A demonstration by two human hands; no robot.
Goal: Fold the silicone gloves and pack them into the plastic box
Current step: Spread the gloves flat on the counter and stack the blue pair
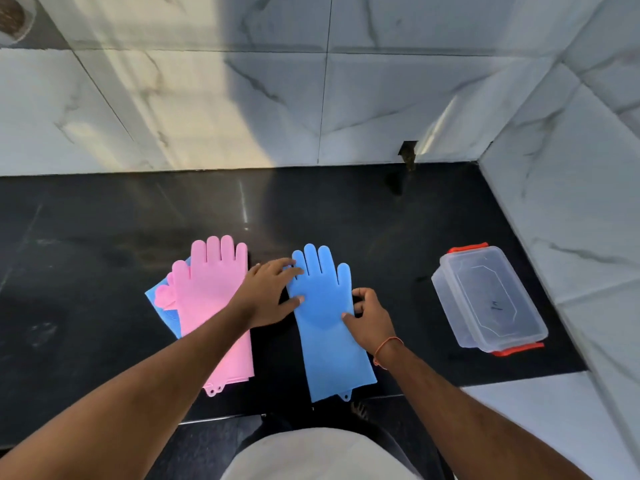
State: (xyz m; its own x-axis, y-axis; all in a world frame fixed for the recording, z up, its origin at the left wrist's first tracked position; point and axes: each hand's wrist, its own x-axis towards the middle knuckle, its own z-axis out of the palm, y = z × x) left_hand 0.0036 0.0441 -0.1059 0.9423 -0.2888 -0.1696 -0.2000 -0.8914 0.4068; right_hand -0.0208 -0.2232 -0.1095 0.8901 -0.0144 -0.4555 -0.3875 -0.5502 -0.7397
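Observation:
A blue silicone glove lies flat on the black counter, fingers pointing away from me. My left hand rests spread on its left edge, near the thumb side. My right hand touches its right edge with curled fingers. To the left, pink gloves lie stacked on another blue glove, of which only a strip shows. A clear plastic box with orange-red clips stands open and empty at the right.
The black counter ends at a marble-tiled wall behind and another wall on the right. Its front edge runs just below the glove cuffs. A white surface adjoins at the near right.

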